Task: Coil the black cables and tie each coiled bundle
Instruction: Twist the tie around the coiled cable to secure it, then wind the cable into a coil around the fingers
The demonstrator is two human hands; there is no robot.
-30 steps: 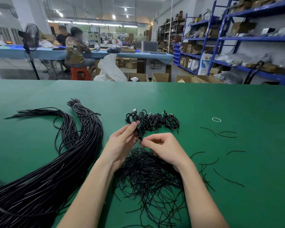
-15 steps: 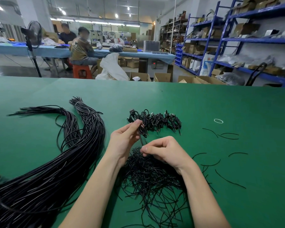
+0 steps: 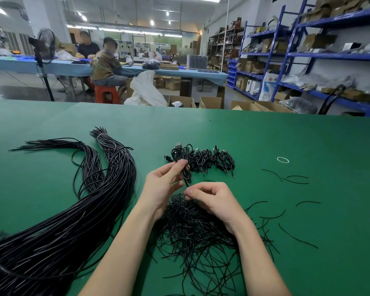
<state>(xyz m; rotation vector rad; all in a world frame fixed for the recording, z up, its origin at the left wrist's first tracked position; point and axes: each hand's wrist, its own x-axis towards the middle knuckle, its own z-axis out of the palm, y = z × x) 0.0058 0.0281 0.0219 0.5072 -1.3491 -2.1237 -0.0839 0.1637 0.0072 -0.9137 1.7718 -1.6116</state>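
Early in the job, by my read: a short row of finished bundles lies on the green table, just beyond the hands, each one coiled and apparently tied, plugs sticking out at the left end. What's left is much bigger: a thick sheaf of loose cables sweeps from the near left edge up toward the middle of the table, all uncoiled, with one band visible around its far tip. So most of the work is still ahead. One bundle is in hand now. The left hand holds a small coil upright, pinched between thumb and fingertips near its top, fingers curled around it; the coil hangs just in front of the finished row, touching or nearly touching it, can't tell which. The right hand sits just below and right of the coil, fingers curled in, thumb and forefinger pinched together at the coil's lower end. It likely has a tie between them, but the tie itself is too thin to make out. Under the right wrist is the pile of ties, plenty left, with a few strays scattered to the right and a white rubber band further out.
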